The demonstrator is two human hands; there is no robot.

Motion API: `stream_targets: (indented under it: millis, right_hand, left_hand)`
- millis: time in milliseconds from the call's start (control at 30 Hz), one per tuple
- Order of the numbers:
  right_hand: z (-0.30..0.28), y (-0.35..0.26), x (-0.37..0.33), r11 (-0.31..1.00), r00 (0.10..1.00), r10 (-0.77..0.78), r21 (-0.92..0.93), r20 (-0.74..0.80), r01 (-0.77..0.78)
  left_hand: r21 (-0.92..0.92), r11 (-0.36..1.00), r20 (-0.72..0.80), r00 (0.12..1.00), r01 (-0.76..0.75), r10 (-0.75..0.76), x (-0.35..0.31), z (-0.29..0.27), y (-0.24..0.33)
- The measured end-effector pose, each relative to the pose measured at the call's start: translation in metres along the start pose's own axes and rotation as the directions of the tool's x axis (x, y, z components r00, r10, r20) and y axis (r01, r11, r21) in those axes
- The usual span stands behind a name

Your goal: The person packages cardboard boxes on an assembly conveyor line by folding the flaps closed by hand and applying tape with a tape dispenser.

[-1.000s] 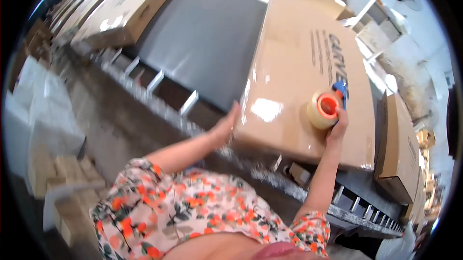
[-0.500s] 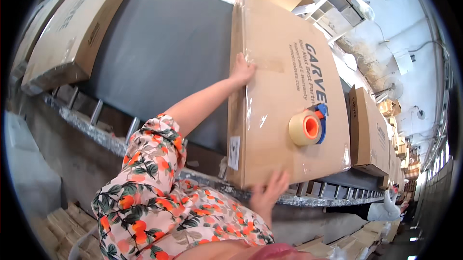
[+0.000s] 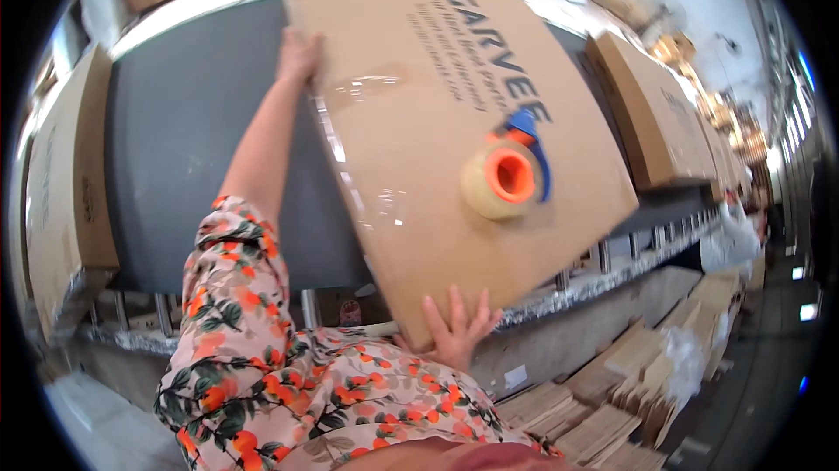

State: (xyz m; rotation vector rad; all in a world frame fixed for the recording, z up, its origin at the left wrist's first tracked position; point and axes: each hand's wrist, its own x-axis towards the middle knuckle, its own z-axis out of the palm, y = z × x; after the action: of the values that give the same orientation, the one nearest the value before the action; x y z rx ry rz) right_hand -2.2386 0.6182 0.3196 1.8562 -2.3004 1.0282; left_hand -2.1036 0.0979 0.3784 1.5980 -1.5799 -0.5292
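A large flat brown cardboard box with dark print lies turned at an angle on a dark conveyor belt. Clear tape shines along its left side. My left hand grips the box's left edge near the far corner, its fingers partly hidden. At the near corner, my right hand rests against the edge with fingers spread, touching the cardboard without wrapping round it. On top of the box sits a tape dispenser with an orange hub, a blue handle and a thick roll of tape.
The conveyor belt stretches left and right, with metal rollers along its near side. Another carton stands at the left, and more cartons are at the right. Flattened cardboard is stacked below at the lower right.
The box has turned counterclockwise, its far end swinging left and its near side coming closer to me. My left hand moved left with it; the tape dispenser rode along on top.
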Motion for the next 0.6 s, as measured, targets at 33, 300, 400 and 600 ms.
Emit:
stream_targets:
  millis: [33,300,400,600]
  right_hand:
    - [0.005,0.007,-0.002,0.999,0.999,-0.034,0.006,-0.029,0.034]
    - [0.026,0.001,-0.011,0.992,0.989,-0.118,0.029,-0.090,0.121]
    - [0.013,0.012,-0.002,0.965,0.971,-0.218,0.124,-0.098,0.229]
    - [-0.006,0.049,-0.003,0.969,0.976,-0.218,0.128,0.029,0.212]
  left_hand:
    - [0.059,0.998,0.084,0.996,0.002,-0.007,0.000,-0.003,0.002]
    - [0.741,0.672,0.111,0.987,-0.007,-0.113,-0.022,-0.044,0.002]
    - [0.756,0.643,0.136,0.990,-0.126,0.033,0.020,-0.083,-0.073]
    - [0.672,0.733,0.087,0.994,-0.102,0.059,-0.052,-0.015,0.001]
